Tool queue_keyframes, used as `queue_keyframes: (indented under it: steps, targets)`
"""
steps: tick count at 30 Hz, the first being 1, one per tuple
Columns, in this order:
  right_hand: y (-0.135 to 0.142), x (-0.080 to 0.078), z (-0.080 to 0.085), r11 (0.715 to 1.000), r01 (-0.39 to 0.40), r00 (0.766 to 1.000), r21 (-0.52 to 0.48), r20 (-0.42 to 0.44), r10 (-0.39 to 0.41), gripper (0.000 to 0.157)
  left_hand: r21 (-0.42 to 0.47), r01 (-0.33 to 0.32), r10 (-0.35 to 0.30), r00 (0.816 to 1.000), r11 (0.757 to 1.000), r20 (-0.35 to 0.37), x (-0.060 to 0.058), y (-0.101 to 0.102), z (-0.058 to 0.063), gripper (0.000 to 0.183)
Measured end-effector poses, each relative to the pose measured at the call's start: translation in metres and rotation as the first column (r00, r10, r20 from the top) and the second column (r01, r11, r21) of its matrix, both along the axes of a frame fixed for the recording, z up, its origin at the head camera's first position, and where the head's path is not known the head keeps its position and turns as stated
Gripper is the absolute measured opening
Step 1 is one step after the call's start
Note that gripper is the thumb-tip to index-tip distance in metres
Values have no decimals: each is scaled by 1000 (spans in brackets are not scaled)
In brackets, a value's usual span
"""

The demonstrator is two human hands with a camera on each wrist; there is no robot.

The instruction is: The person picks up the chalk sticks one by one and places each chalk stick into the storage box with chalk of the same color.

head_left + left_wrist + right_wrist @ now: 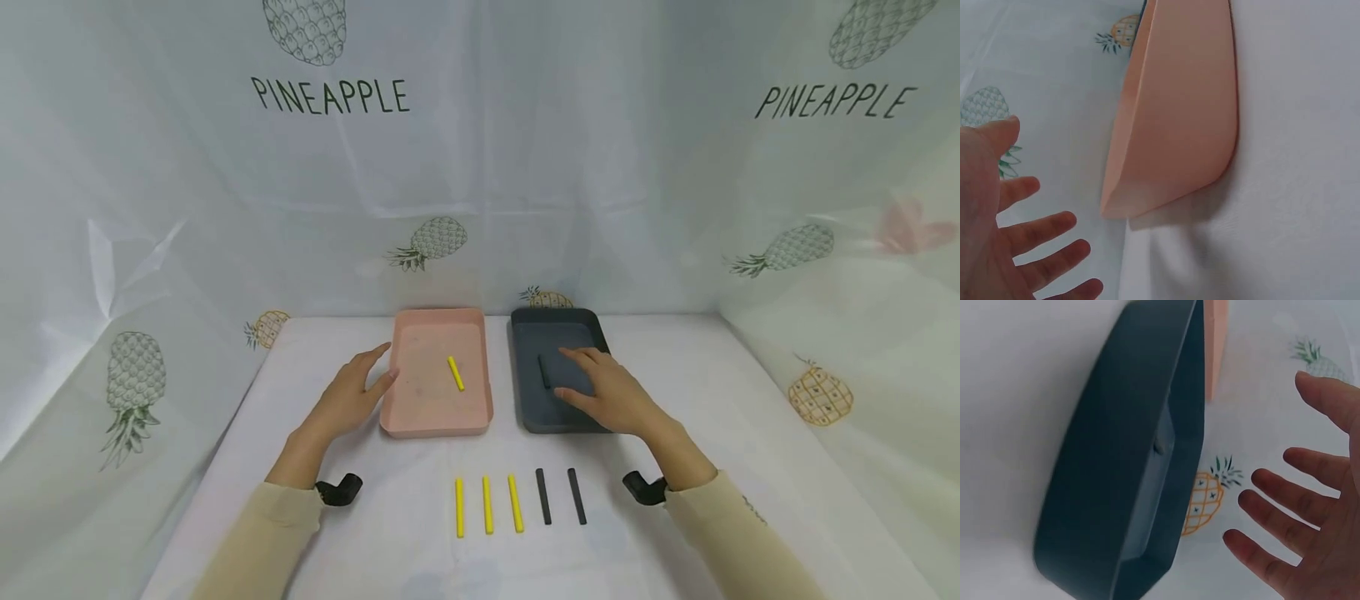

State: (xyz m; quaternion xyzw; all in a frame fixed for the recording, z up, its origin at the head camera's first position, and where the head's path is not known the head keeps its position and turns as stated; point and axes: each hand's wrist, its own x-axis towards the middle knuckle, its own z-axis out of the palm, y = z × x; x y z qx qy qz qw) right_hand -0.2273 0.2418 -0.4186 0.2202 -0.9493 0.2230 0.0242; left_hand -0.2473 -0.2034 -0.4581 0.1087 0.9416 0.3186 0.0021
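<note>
My left hand [351, 393] hovers at the left side of a pink tray [420, 417], its fingers spread and holding nothing. One yellow stick [456, 373] lies inside that tray. Over the right part of a dark grey tray [532, 412] is my right hand [611, 390], also spread and without anything in it. A black stick [543, 372] lies in the dark tray, just left of the right fingertips. In the left wrist view the left fingers [1047, 231] are apart from the pink tray's wall; the right wrist view shows the right fingers [1291, 500] beside the dark tray.
In front of the trays, several yellow sticks [488, 505] and two black sticks [543, 497] stand in a row on the white tablecloth [405, 542]. Behind the table hangs a pineapple-print curtain [562, 167]. Black wrist cameras [341, 490] sit on both wrists.
</note>
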Motion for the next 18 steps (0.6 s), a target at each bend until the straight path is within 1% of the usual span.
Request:
queue_keyframes:
  steps: [5,10,14,18]
  targets:
    - [-8,11,-9,1000,-18,1000,-20,13,19,75,59,-16,15,1000,998,22,7,0,-13,63]
    - [-15,19,-15,999,-32,999,-22,-5,32,72,99,-14,11,999,995,34,12,0,-24,65]
    - [-22,24,-18,999,-42,999,-17,-10,42,71,131,-18,12,999,991,47,14,3,-31,69]
    - [-30,28,-20,998,-57,998,-9,-16,57,70,142,-17,13,999,990,33,15,4,-36,69]
